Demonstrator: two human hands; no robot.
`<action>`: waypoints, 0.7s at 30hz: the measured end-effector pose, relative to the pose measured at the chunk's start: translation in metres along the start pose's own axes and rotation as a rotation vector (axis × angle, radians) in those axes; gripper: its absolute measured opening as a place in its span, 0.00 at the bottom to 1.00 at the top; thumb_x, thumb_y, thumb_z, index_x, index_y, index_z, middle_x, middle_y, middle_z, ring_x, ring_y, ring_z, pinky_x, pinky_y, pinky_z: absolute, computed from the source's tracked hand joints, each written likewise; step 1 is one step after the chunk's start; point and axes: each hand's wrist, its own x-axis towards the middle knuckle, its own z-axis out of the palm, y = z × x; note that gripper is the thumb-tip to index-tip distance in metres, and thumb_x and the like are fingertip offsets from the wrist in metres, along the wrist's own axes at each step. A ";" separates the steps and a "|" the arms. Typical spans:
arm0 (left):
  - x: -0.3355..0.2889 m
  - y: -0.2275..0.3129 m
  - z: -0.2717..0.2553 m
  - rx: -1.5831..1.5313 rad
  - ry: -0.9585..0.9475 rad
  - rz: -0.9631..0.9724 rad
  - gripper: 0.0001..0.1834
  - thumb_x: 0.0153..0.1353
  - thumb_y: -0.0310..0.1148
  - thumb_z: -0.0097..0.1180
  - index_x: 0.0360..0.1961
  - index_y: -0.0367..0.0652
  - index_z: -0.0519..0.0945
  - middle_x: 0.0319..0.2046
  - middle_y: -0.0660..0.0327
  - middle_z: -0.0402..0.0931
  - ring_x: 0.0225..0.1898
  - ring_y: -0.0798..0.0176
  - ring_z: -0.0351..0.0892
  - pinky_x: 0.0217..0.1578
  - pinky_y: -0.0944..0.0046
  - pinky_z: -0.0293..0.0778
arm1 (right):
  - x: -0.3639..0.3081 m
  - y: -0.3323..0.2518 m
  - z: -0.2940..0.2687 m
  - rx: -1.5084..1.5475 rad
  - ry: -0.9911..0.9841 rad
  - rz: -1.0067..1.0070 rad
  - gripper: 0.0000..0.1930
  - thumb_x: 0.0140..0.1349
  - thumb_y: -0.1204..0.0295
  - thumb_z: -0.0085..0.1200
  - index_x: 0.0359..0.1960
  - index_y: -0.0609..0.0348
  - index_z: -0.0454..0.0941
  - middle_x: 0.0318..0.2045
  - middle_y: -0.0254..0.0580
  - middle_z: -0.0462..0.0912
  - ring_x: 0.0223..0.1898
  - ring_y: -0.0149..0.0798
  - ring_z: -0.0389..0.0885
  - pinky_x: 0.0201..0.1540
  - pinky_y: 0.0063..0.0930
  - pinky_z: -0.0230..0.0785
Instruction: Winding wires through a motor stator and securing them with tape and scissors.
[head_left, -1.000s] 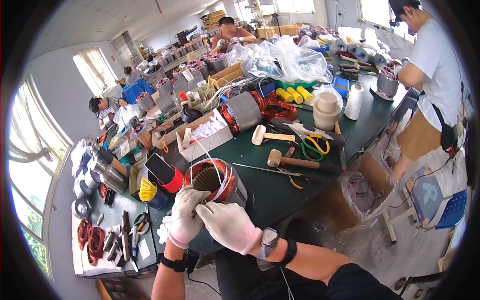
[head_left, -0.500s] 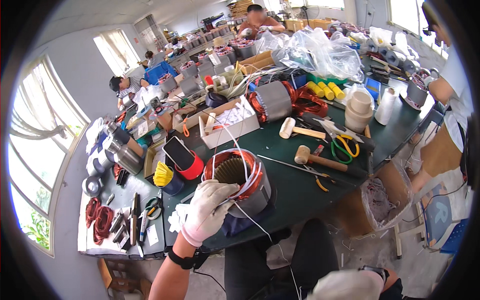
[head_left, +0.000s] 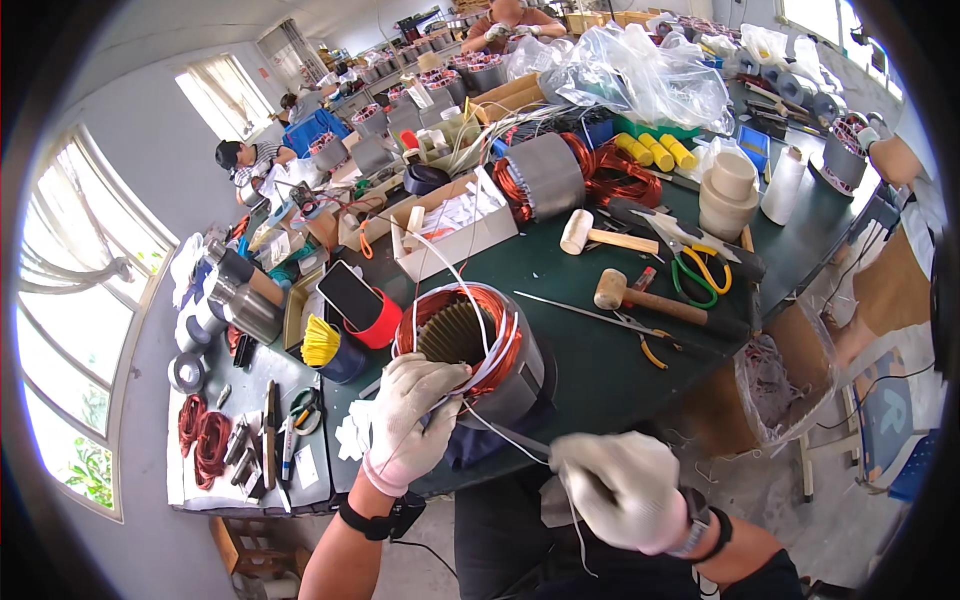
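Observation:
A grey motor stator (head_left: 515,395) stands upright at the table's near edge, with copper windings (head_left: 505,370) and white sleeved leads (head_left: 470,300) around its top. My gloved left hand (head_left: 415,415) is closed at the near left rim, its fingers pinching a white cord (head_left: 515,442) against the winding. From there the cord runs right to my gloved right hand (head_left: 620,490), which is closed around it in front of the stator, slightly blurred. The cord's loose end hangs below that hand. A thin grey streak beside the cord is too blurred to name.
Right of the stator lie two mallets (head_left: 610,290), pliers (head_left: 650,350) and green-and-orange-handled scissors (head_left: 700,275). A phone (head_left: 350,295) leans in a red holder beside a cup of yellow strips (head_left: 320,342). A lined carton (head_left: 785,390) stands by the table's right edge. Other people work farther off.
My right hand has risen from the lower edge toward the stator, bringing the cord with it. My left hand stays at the rim. The view has shifted slightly.

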 end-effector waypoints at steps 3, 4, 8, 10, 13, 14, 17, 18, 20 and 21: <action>0.001 -0.001 -0.002 -0.015 0.022 0.013 0.25 0.45 0.13 0.67 0.48 0.39 0.84 0.42 0.54 0.85 0.47 0.46 0.83 0.57 0.48 0.75 | 0.013 0.022 0.027 -0.238 -0.056 -0.058 0.07 0.61 0.80 0.59 0.40 0.59 0.81 0.23 0.40 0.82 0.23 0.46 0.84 0.28 0.37 0.75; 0.002 0.001 -0.004 -0.002 0.010 -0.016 0.25 0.44 0.14 0.68 0.47 0.39 0.84 0.42 0.54 0.86 0.47 0.46 0.83 0.57 0.49 0.76 | 0.016 0.025 0.033 -0.236 -0.056 -0.057 0.07 0.61 0.80 0.59 0.40 0.59 0.81 0.23 0.40 0.82 0.23 0.46 0.84 0.28 0.37 0.75; 0.017 0.000 -0.011 -0.009 -0.132 -0.109 0.26 0.45 0.18 0.69 0.50 0.39 0.83 0.42 0.54 0.85 0.47 0.46 0.82 0.55 0.51 0.77 | 0.025 0.037 0.047 -0.261 -0.118 0.003 0.06 0.64 0.77 0.60 0.42 0.57 0.79 0.25 0.44 0.82 0.27 0.50 0.85 0.30 0.40 0.76; 0.029 -0.003 -0.020 -0.050 -0.307 -0.158 0.25 0.50 0.25 0.67 0.53 0.38 0.82 0.41 0.53 0.83 0.49 0.47 0.81 0.60 0.49 0.73 | 0.031 0.045 0.057 -0.087 -0.080 0.113 0.06 0.66 0.77 0.60 0.43 0.57 0.79 0.29 0.46 0.85 0.30 0.52 0.86 0.33 0.40 0.77; 0.042 -0.022 -0.031 0.001 -0.578 0.045 0.25 0.54 0.32 0.66 0.55 0.39 0.82 0.41 0.52 0.82 0.50 0.47 0.80 0.67 0.44 0.64 | 0.038 0.046 0.066 0.043 -0.026 0.195 0.07 0.65 0.76 0.62 0.43 0.58 0.79 0.31 0.46 0.86 0.31 0.53 0.86 0.34 0.39 0.78; 0.044 -0.025 -0.037 0.020 -0.647 0.052 0.26 0.57 0.37 0.65 0.57 0.39 0.82 0.41 0.52 0.81 0.51 0.47 0.80 0.71 0.41 0.57 | 0.037 0.045 0.068 0.022 -0.023 0.177 0.09 0.63 0.77 0.63 0.44 0.59 0.80 0.32 0.48 0.87 0.32 0.54 0.87 0.34 0.37 0.78; 0.051 -0.018 -0.037 0.161 -0.611 0.105 0.26 0.57 0.38 0.66 0.57 0.38 0.82 0.45 0.51 0.80 0.54 0.47 0.79 0.72 0.40 0.55 | 0.035 0.036 0.054 -0.282 -0.034 -0.024 0.10 0.65 0.76 0.62 0.46 0.58 0.78 0.35 0.45 0.87 0.31 0.50 0.87 0.32 0.38 0.78; 0.050 -0.010 -0.038 0.224 -0.607 0.028 0.33 0.54 0.39 0.69 0.60 0.38 0.79 0.50 0.49 0.80 0.61 0.45 0.75 0.75 0.37 0.51 | 0.035 0.034 0.050 -0.228 0.033 -0.085 0.12 0.63 0.78 0.63 0.49 0.59 0.80 0.38 0.45 0.87 0.33 0.51 0.87 0.32 0.36 0.77; 0.042 0.003 -0.036 0.274 -0.448 -0.029 0.37 0.51 0.39 0.71 0.63 0.38 0.76 0.54 0.48 0.78 0.64 0.43 0.73 0.75 0.36 0.50 | 0.042 0.033 0.044 -0.138 0.095 -0.071 0.14 0.63 0.78 0.63 0.50 0.59 0.80 0.40 0.47 0.86 0.33 0.50 0.87 0.34 0.35 0.78; 0.037 0.009 -0.035 0.322 -0.293 -0.091 0.42 0.49 0.39 0.73 0.66 0.39 0.73 0.57 0.47 0.77 0.67 0.41 0.70 0.76 0.36 0.49 | 0.046 0.031 0.041 -0.040 0.155 -0.056 0.15 0.62 0.79 0.63 0.51 0.60 0.81 0.42 0.48 0.86 0.34 0.50 0.87 0.35 0.34 0.78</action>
